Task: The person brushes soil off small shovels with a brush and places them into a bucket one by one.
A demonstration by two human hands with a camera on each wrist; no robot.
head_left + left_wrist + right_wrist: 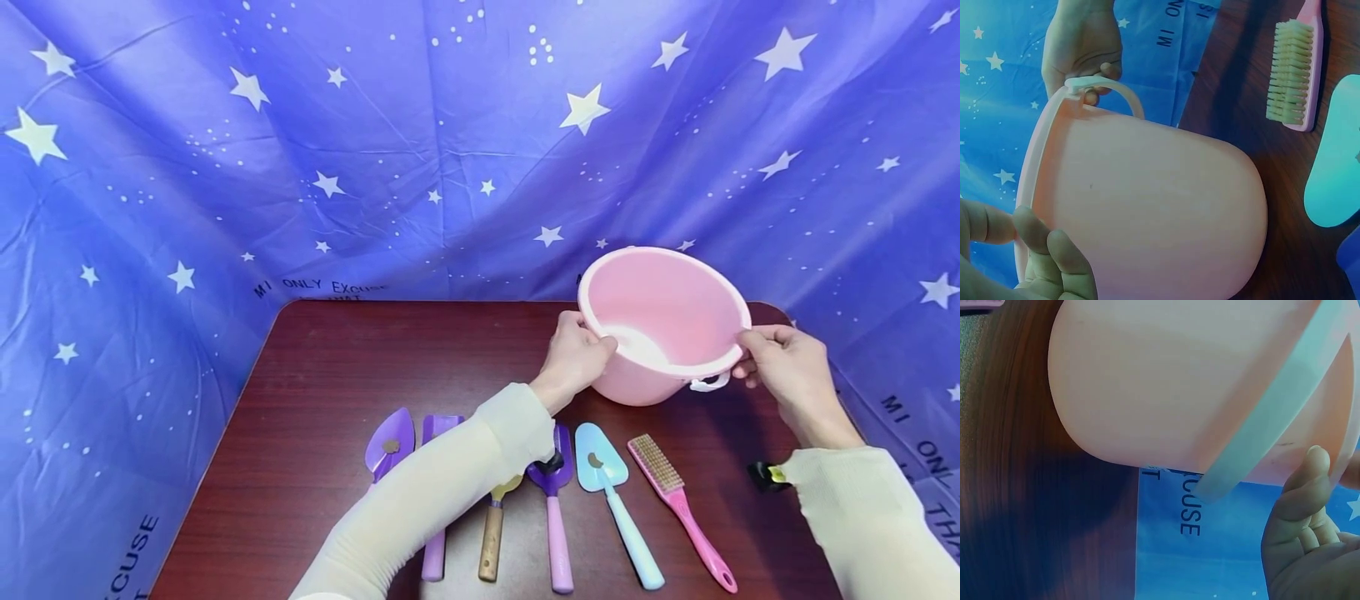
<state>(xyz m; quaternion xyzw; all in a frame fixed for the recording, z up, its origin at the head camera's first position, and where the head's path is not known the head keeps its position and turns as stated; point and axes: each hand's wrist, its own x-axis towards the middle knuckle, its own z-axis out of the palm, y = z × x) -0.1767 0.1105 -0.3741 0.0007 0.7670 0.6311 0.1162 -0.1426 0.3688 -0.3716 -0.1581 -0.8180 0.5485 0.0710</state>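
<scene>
A pink bucket [633, 383] is held over the back right of the table, its mouth tilted toward me. My left hand [576, 358] pinches the near left part of the rim, thumb inside the mouth and fingers along the outer wall. On the right side of the rim, my right hand [791, 375] grips with thumb and fingers. A pale carrying handle [1272, 406] hangs against the bucket's outside, close to the right hand. In the left wrist view the smooth bucket wall [1166, 187] lies between both hands. Inside, a bright patch shows on the bottom.
In front lies a row of tools: purple spade [390, 442], lilac-handled tool [433, 558], wooden-handled tool [491, 542], purple scoop [558, 533], light blue trowel [603, 458], and pink brush [693, 521]. My left forearm crosses over several. A blue star-printed cloth [450, 108] hangs behind the table [360, 358].
</scene>
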